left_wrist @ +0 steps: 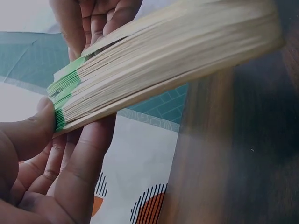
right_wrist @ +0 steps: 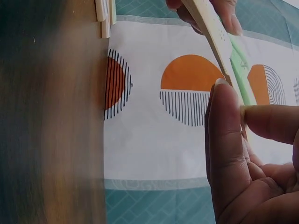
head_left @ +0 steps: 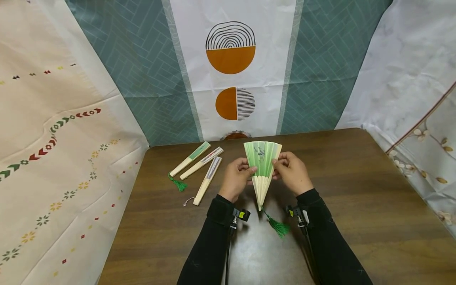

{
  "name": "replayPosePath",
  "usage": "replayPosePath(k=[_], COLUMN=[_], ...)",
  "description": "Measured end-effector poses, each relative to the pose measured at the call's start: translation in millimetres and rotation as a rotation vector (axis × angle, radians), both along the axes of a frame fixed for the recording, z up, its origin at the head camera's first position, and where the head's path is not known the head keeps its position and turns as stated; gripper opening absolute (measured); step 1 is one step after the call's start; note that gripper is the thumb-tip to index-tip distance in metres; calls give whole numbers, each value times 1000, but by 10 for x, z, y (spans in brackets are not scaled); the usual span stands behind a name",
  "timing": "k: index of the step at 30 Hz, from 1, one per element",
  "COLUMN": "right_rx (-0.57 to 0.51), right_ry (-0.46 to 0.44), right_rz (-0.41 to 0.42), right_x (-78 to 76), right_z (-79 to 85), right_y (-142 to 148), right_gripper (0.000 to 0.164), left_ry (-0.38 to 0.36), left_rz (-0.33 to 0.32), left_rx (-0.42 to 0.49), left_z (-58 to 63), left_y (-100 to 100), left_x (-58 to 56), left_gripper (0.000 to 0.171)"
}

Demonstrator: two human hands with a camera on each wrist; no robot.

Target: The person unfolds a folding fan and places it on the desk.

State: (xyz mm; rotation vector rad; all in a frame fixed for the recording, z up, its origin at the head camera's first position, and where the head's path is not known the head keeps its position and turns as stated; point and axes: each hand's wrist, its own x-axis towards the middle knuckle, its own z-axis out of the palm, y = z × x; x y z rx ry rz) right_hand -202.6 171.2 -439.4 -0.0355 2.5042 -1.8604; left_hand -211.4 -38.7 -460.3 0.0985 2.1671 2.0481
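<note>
A green folding fan [head_left: 261,158] with pale wooden ribs is partly spread between both hands, its narrow end pointing down. My left hand [head_left: 235,178] pinches the fan's left edge between thumb and fingers. On the opposite edge, my right hand [head_left: 293,174] holds the outer rib the same way. A dark drawing shows on the green leaf. From the narrow end hangs a green tassel [head_left: 278,227]. The left wrist view shows the fan's ribs [left_wrist: 154,65] packed close together, with the left thumb [left_wrist: 35,123] on the green part. In the right wrist view, the right fingers [right_wrist: 226,130] grip the edge.
Left of the hands lie several closed folding fans: one with a green leaf [head_left: 190,159] and green tassel, a middle one [head_left: 202,163], and one with a small pale cord [head_left: 208,181]. The brown table [head_left: 356,206] meets a patterned cloth [head_left: 231,79] at its far edge.
</note>
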Motion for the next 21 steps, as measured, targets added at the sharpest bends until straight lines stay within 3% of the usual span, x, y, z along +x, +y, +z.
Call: replayPosePath(k=[15,21], right_rx=[-60,-87], right_ry=[-13,-27], right_rz=[-35,-9], right_x=[-8,-9], right_z=[22,30], right_y=[40,70], right_gripper=[39,46], left_ry=[6,13], left_rz=[55,79], left_rx=[70,81], left_z=[-7,1], left_y=[-68,-88], left_x=[-13,-22], left_gripper=[21,21])
